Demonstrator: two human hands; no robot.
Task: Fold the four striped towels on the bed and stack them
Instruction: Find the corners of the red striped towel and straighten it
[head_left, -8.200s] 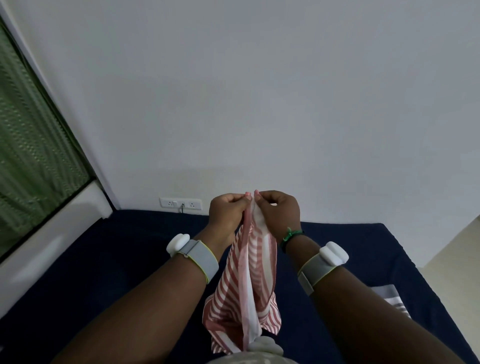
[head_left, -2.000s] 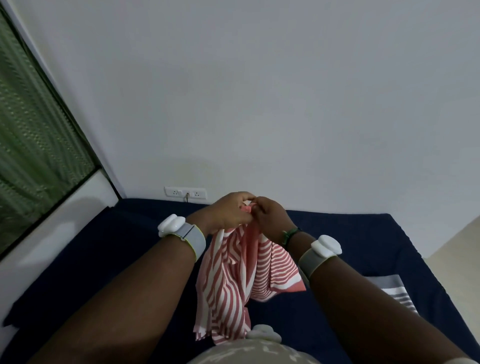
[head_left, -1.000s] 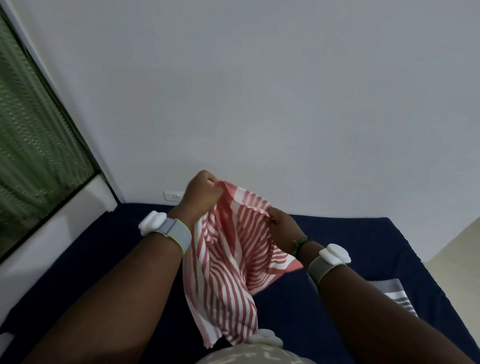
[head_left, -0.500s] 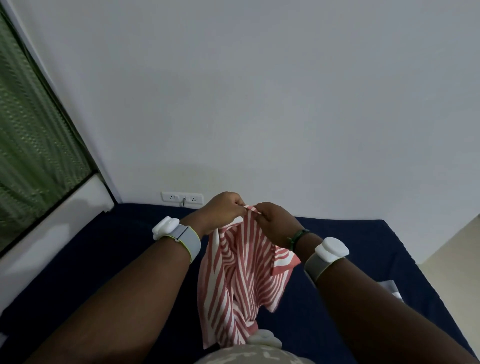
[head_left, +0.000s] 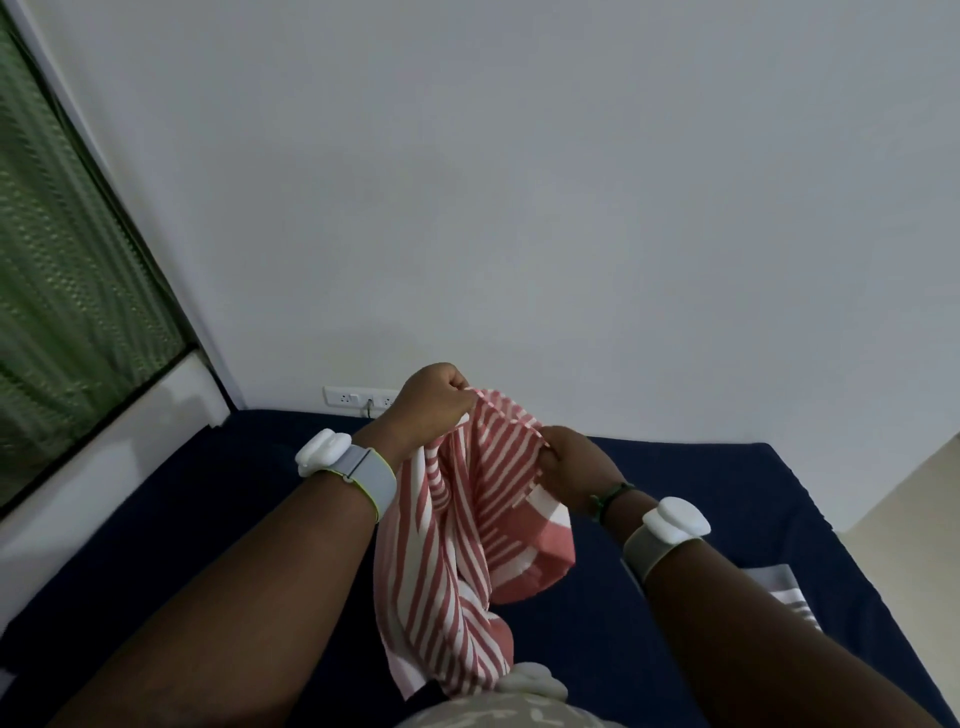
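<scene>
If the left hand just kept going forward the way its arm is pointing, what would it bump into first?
Probably the white wall, near the socket strip. The left hand grips the red striped towel above the bed; nothing shows between, though depth is unclear.

Grey wristbands (head_left: 371, 475), white pods; green bracelet (head_left: 605, 498).

Ahead of me a plain white wall (head_left: 519, 208) carries a socket strip (head_left: 358, 399) low down; a green curtain (head_left: 67, 291) fills the window at my left.
</scene>
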